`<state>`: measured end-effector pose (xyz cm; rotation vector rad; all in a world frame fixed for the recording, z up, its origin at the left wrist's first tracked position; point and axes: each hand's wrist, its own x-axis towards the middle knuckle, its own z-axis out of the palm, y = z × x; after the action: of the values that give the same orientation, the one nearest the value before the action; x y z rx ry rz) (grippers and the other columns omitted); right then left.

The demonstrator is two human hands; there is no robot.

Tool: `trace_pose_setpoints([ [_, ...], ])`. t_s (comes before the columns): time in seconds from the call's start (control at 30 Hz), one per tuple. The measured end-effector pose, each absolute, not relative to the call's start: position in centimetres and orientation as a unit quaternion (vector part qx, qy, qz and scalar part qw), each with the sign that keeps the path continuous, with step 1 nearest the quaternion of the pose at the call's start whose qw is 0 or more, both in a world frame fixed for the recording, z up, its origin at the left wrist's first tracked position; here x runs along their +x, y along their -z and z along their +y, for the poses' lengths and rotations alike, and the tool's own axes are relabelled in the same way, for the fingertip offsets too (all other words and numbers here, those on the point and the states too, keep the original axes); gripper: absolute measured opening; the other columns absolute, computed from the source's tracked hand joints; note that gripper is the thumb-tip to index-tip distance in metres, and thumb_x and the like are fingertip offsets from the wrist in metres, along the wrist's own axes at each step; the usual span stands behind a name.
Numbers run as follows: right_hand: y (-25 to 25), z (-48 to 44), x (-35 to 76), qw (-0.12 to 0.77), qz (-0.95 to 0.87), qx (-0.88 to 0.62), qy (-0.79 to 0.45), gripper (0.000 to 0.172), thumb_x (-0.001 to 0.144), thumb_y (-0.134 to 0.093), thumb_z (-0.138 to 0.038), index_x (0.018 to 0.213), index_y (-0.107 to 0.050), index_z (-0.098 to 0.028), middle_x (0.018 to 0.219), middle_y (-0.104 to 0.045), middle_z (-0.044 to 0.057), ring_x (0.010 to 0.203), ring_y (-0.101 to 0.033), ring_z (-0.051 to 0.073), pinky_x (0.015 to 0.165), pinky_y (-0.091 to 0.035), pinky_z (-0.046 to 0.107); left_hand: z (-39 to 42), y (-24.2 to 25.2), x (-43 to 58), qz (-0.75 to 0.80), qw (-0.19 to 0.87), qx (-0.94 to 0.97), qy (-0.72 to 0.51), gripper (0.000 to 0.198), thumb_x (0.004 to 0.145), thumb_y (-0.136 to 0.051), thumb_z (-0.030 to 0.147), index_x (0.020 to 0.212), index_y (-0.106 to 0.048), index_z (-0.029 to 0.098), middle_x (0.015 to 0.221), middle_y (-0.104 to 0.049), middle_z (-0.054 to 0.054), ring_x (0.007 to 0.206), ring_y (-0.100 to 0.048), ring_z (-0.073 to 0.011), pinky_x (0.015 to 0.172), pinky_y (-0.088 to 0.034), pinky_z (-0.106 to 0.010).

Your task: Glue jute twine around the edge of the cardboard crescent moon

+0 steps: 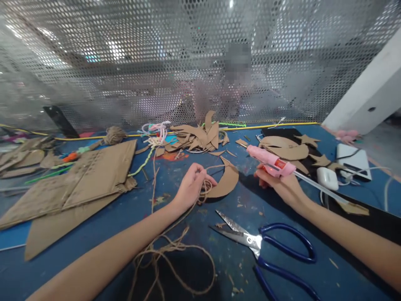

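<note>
My left hand is closed on brown twine, which is bunched at one end of a cardboard crescent. A strand runs across to the crescent's upper tip. My right hand grips a pink hot glue gun, its nozzle pointing left and a long clear glue stick out of its back. Below the crescent lie scissors with blue handles and open blades. Loose loops of twine trail over the table under my left forearm.
Folded cardboard lies left, with a twine ball behind it. Cardboard scraps are heaped at the back. Cardboard stars, a white adapter and cables sit right. A perforated metal screen stands behind the blue table.
</note>
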<state>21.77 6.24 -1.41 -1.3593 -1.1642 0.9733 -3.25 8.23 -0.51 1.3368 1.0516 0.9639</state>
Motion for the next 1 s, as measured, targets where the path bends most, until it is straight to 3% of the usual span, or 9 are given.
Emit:
trace_pose_setpoints([
  [0.23,2.0,7.2,17.7,0.588,-0.4,-0.499,-0.495,0.045,0.063,-0.079,-0.043,0.095,-0.057,-0.021,0.09,-0.07,0.004,0.068,-0.068,0.018,0.055,-0.057,0.029,7.3,0.6,-1.9,0.378,0.589,0.545,-0.462,0.036,0.086,-0.056,0.048,0.083,-0.032,0.022,0.074,-0.073,-0.001,0.06,-0.064,-0.0114,0.062,-0.051,-0.023],
  [0.33,2.0,7.6,16.8,0.6,-0.36,-0.474,-0.535,0.054,0.055,-0.084,-0.039,0.095,-0.052,-0.021,0.085,-0.071,0.003,0.062,-0.067,0.017,0.052,-0.056,0.029,6.9,0.8,-1.8,0.346,0.603,0.579,-0.425,0.037,0.086,-0.058,0.05,0.083,-0.034,0.021,0.078,-0.073,-0.004,0.065,-0.067,-0.0127,0.068,-0.054,-0.027],
  [0.47,1.9,7.8,17.2,0.605,-0.34,-0.457,-0.556,0.062,0.046,-0.087,-0.03,0.093,-0.046,-0.023,0.087,-0.071,-0.001,0.057,-0.065,0.013,0.05,-0.055,0.026,6.6,0.9,-2.0,0.33,0.638,0.584,-0.378,0.037,0.085,-0.059,0.05,0.083,-0.037,0.02,0.074,-0.07,-0.002,0.061,-0.067,-0.0126,0.061,-0.054,-0.025],
  [0.6,1.7,7.7,17.6,0.589,-0.349,-0.469,-0.557,0.053,0.052,-0.085,-0.032,0.09,-0.048,-0.021,0.084,-0.068,-0.001,0.057,-0.066,0.013,0.048,-0.055,0.024,6.7,1.0,-2.2,0.333,0.646,0.584,-0.362,0.036,0.085,-0.06,0.048,0.084,-0.039,0.019,0.068,-0.067,0.001,0.054,-0.065,-0.0123,0.052,-0.052,-0.022],
  [0.83,2.0,6.9,17.0,0.57,-0.407,-0.473,-0.535,0.042,0.059,-0.083,-0.036,0.087,-0.057,-0.019,0.086,-0.063,0.001,0.073,-0.068,0.019,0.061,-0.059,0.031,6.3,1.0,-2.0,0.324,0.646,0.578,-0.378,0.038,0.086,-0.056,0.052,0.084,-0.035,0.021,0.074,-0.071,-0.002,0.062,-0.067,-0.0131,0.062,-0.053,-0.025],
  [1.0,2.1,6.6,17.0,0.583,-0.409,-0.475,-0.517,0.046,0.059,-0.082,-0.035,0.093,-0.055,-0.022,0.091,-0.063,0.002,0.082,-0.066,0.021,0.066,-0.06,0.034,6.1,1.0,-1.9,0.301,0.661,0.549,-0.414,0.039,0.086,-0.055,0.054,0.084,-0.033,0.022,0.071,-0.07,0.0,0.072,-0.069,-0.0162,0.069,-0.053,-0.029],
])
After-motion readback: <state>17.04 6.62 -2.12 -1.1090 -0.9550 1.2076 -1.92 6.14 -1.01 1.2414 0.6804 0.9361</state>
